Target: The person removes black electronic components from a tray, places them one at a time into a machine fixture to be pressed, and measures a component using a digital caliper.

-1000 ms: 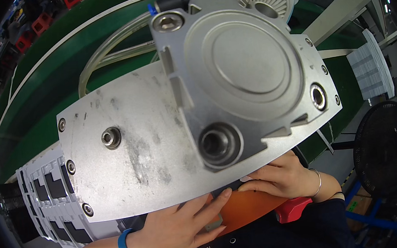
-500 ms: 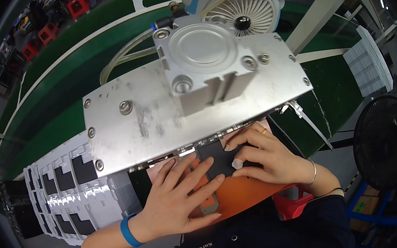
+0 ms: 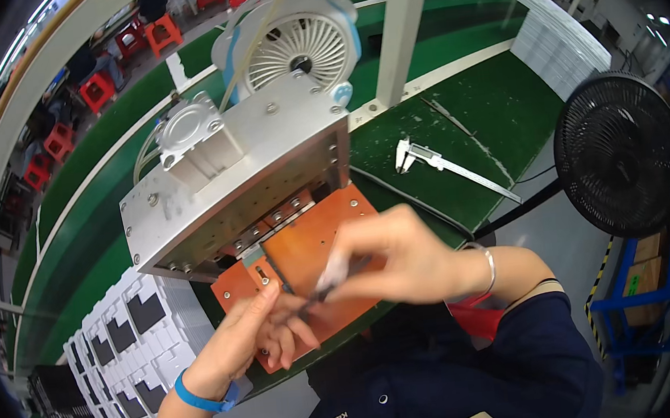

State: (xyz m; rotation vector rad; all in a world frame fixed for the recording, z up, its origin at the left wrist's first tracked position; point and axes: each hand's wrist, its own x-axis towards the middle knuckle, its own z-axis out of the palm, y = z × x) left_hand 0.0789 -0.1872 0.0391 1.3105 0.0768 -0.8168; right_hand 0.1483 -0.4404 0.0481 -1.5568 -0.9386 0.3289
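My right hand (image 3: 404, 259), smeared by motion, pinches a small dark flat piece (image 3: 323, 294) above the orange plate. A whitish cover shows on one of its fingertips. Close beside it my left hand (image 3: 254, 330) is half turned up, thumb raised and fingers apart, its fingertips near or touching the dark piece; which one is blurred. Below both hands lies the orange plate (image 3: 336, 217) with a grey slotted part and screws. Behind it stands the metal press (image 3: 266, 167) with a square cylinder block on top.
White trays with black L-shaped pieces (image 3: 121, 334) lie at the left. A digital caliper (image 3: 452, 167) rests on the green bench (image 3: 496, 121) at the right. A white fan (image 3: 300, 55) stands behind the press, a black fan (image 3: 623, 155) at far right, stacked white trays (image 3: 561, 42) at back right.
Both hands have drawn back from under the press toward me, and the dark piece has been lifted off the plate. The view has shifted, showing more of the orange plate and the caliper.
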